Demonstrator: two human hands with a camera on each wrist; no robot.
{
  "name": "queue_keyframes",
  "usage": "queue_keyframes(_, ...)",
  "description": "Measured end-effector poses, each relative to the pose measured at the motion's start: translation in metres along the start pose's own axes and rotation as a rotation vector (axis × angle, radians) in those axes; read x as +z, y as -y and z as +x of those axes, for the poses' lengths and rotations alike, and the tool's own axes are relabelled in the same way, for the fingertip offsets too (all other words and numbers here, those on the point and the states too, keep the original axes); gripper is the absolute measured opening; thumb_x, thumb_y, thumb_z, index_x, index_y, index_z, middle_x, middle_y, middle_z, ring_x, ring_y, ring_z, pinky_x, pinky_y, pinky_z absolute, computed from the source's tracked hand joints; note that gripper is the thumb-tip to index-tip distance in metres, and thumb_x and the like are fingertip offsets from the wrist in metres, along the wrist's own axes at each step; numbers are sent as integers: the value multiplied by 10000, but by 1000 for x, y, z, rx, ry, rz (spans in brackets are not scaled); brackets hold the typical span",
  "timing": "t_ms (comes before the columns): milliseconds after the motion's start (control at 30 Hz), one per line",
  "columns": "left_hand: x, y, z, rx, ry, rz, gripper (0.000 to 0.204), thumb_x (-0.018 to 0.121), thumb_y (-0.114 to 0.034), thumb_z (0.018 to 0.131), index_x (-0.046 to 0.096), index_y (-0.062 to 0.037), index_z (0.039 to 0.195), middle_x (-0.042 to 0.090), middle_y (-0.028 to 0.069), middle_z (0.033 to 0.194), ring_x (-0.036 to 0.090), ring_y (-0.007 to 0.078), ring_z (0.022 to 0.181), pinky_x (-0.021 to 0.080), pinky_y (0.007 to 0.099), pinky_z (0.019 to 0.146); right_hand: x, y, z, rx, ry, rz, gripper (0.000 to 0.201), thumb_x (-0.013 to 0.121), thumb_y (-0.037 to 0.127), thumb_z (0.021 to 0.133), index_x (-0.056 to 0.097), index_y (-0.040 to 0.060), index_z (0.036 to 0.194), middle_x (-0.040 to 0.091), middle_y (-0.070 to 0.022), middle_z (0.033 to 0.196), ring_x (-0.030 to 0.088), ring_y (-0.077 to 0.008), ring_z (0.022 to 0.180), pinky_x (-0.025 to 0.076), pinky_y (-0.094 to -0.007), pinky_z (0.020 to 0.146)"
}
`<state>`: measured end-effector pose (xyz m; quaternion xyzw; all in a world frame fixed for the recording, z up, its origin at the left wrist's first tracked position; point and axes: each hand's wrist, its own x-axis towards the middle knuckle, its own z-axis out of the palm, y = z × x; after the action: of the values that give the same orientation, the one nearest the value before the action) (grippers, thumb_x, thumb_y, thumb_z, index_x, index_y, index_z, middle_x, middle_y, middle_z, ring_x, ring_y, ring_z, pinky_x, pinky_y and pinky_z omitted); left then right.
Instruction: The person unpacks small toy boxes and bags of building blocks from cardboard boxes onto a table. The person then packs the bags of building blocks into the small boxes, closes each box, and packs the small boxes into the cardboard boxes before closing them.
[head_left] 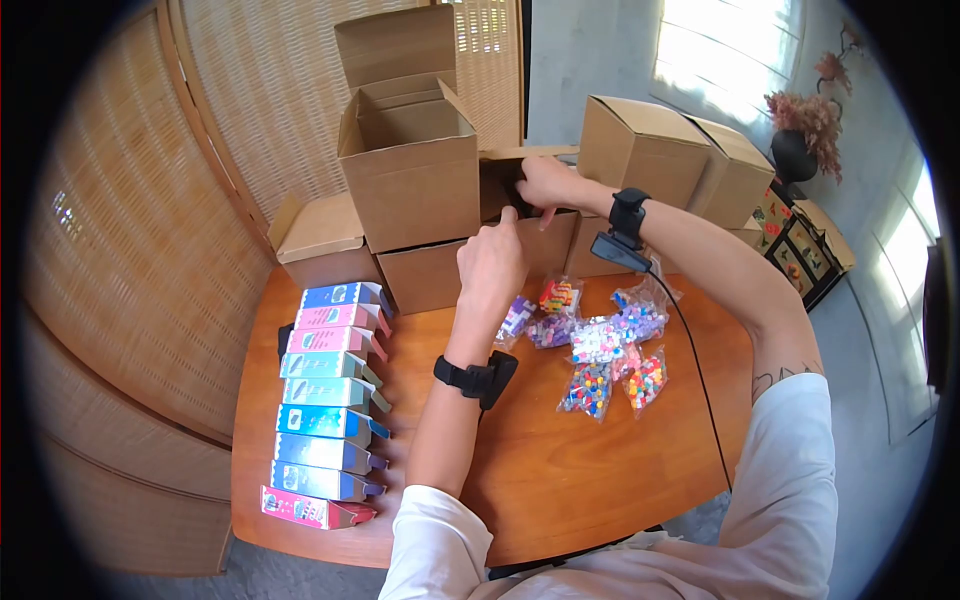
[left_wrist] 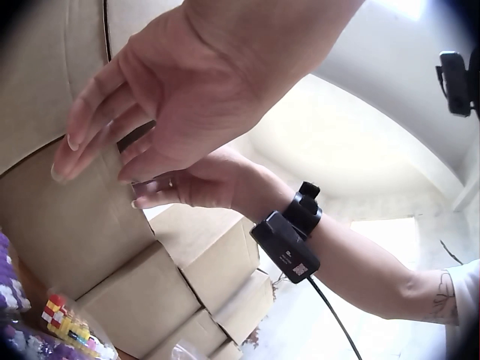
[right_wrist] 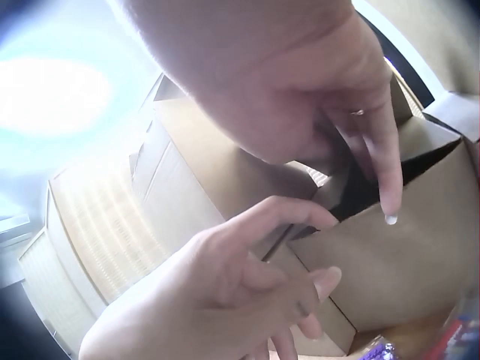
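Head | left hand open | right hand at box, state unclear | small cartons: print illegible

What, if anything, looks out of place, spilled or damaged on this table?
Only a small thing: the red carton at the near end of the row juts slightly left of its neighbours. I see nothing spilled or damaged.

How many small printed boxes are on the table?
9, in one row at left on the table. From the far end: one blue box, two pink boxes, two pale green boxes, three blue boxes, one red-pink box. Others may be hidden behind the cardboard boxes.
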<state>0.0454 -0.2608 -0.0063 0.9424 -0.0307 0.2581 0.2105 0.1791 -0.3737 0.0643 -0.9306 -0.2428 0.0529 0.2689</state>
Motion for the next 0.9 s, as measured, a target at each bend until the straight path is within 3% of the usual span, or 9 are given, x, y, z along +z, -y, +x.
queue_keyframes(133,3,1,3,-28,23,5,287,631,-70,887,602,-27,1169,741,255,880,744,431,859,593,516,748,1,9,-13,-3,37,-183,223,607,71,858,687,-137,870,726,-288,841,761,-350,688,615,-418,668)
queue_keyframes(200,5,3,1,-25,32,8,361,630,-140,911,610,-51,1260,730,274,880,725,450,872,575,535,783,4,2,-14,-366,-72,-563,227,644,85,813,712,-107,912,720,-303,912,737,-424,847,589,-474,760)
queue_keyframes(300,14,7,2,-26,32,-1,378,640,-160,911,628,-36,1267,730,269,870,724,450,864,576,538,788,21,-35,23,-415,44,-397,256,686,111,785,724,-83,948,712,-308,947,686,-475,973,556,-512,821)
queue_keyframes(400,18,9,2,-21,28,2,404,638,-172,915,633,-28,1292,729,267,867,722,452,860,577,539,792,20,-30,14,-462,82,-469,249,551,46,837,696,-74,1001,705,-313,942,681,-479,929,547,-521,830)
queue_keyframes(533,12,5,3,-4,65,-17,452,635,-174,919,622,-14,1341,730,272,881,723,448,873,578,533,805,11,-10,-9,-439,98,-565,239,556,35,837,696,-66,1002,708,-291,942,676,-475,946,548,-519,834)
queue_keyframes(633,9,3,3,-1,68,-5,479,642,-176,915,606,18,1351,731,282,921,725,446,889,580,527,818,7,-20,-15,-513,53,-595,183,689,103,825,739,-44,920,733,-256,935,712,-436,948,577,-498,796)
queue_keyframes(700,8,3,5,-17,85,26,493,656,-191,917,596,51,1343,731,285,952,723,447,903,580,524,825,4,-33,-13,-585,5,-973,150,728,145,806,776,33,894,761,-160,907,718,-356,997,570,-466,837)
queue_keyframes(800,7,1,5,-27,86,18,431,666,-215,927,634,73,1245,730,290,961,721,450,913,578,526,824,-8,-26,-27,-810,-86,-1286,97,703,181,792,771,120,825,741,-57,915,667,-263,980,504,-391,820)
queue_keyframes(900,3,-3,3,-55,101,24,398,675,-245,938,650,83,1162,726,303,950,718,455,924,577,526,825,-3,-26,-24,-868,-214,-1371,117,695,220,795,771,157,732,737,-5,878,624,-206,1011,457,-343,861)
